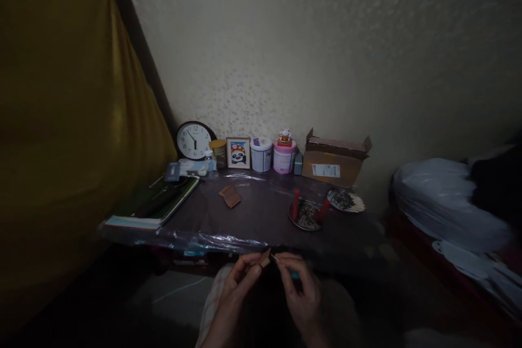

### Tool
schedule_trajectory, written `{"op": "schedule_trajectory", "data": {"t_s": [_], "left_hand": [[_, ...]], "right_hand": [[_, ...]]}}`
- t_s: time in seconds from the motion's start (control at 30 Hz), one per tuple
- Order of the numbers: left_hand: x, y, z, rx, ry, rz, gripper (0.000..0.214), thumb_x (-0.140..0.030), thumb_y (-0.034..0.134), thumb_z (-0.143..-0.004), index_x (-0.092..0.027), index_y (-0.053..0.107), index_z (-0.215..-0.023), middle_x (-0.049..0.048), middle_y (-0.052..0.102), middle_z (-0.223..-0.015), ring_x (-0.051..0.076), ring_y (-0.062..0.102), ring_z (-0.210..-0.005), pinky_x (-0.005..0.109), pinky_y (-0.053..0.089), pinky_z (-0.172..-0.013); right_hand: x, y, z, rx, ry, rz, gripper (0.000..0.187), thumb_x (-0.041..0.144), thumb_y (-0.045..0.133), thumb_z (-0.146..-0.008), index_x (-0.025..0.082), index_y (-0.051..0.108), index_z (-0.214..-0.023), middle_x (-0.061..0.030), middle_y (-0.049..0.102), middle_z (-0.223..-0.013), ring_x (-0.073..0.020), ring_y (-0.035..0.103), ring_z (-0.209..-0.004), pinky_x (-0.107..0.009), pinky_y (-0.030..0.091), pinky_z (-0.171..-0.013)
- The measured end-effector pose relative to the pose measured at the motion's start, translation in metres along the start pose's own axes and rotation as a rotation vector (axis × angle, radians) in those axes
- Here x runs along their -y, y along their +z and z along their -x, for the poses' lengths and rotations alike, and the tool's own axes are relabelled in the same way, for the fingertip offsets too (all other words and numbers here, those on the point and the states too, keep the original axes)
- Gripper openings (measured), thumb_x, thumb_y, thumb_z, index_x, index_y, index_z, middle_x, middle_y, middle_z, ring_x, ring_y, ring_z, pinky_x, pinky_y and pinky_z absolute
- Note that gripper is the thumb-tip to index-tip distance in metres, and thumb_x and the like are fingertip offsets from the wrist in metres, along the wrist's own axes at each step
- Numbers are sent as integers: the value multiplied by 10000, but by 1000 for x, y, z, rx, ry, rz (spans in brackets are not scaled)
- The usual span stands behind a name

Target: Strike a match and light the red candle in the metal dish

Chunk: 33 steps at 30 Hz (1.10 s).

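Observation:
My left hand is closed low in front of the table, pinching a small folded brown card between thumb and fingers. Just right of it, my right hand pinches a thin pale matchstick, its tip close to the card; whether they touch I cannot tell in this dim light. Another creased brown card lies on the table. To the right, a round dish of dark and grey bits carries two red candles. Behind it sits a plate of matchsticks, pale sticks with dark tips.
Plastic film covers the dark table. Along the wall stand a clock, a framed panda picture, two tubs and an open cardboard box. Green books lie left, beside a yellow curtain. Bagged items rest right.

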<state>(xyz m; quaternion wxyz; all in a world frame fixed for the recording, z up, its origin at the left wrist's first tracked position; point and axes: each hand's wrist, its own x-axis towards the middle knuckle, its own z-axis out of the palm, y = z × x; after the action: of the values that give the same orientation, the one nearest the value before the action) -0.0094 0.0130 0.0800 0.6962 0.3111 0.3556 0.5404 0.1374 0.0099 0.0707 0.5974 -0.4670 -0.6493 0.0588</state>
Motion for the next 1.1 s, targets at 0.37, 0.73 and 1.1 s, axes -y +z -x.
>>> {"op": "schedule_trajectory", "data": {"t_s": [0.37, 0.73, 1.1], "left_hand": [[-2, 5, -4, 36, 17, 48, 176, -283, 657, -782, -245, 669, -953, 20, 751, -939, 211, 668, -917, 313, 464, -864], [-2, 12, -4, 17, -30, 103, 225, -311, 696, -745, -228, 661, -951, 46, 757, -975, 226, 678, -949, 335, 474, -884], [-1, 10, 0, 39, 15, 108, 175, -255, 673, -774, -217, 677, -945, 17, 735, -899, 177, 663, -874, 281, 472, -838]], "right_hand": [[-3, -7, -9, 61, -138, 145, 151, 178, 503, -899, 249, 629, -942, -20, 726, -899, -155, 693, -837, -273, 550, -776], [-26, -4, -10, -121, 184, -30, 110, 261, 583, -865, 206, 634, -784, -21, 696, -783, -157, 674, -774, -255, 546, -710], [10, -1, -4, -51, 68, -25, 102, 232, 550, -888, 254, 623, -820, -30, 724, -829, -174, 698, -771, -279, 572, -713]]}}
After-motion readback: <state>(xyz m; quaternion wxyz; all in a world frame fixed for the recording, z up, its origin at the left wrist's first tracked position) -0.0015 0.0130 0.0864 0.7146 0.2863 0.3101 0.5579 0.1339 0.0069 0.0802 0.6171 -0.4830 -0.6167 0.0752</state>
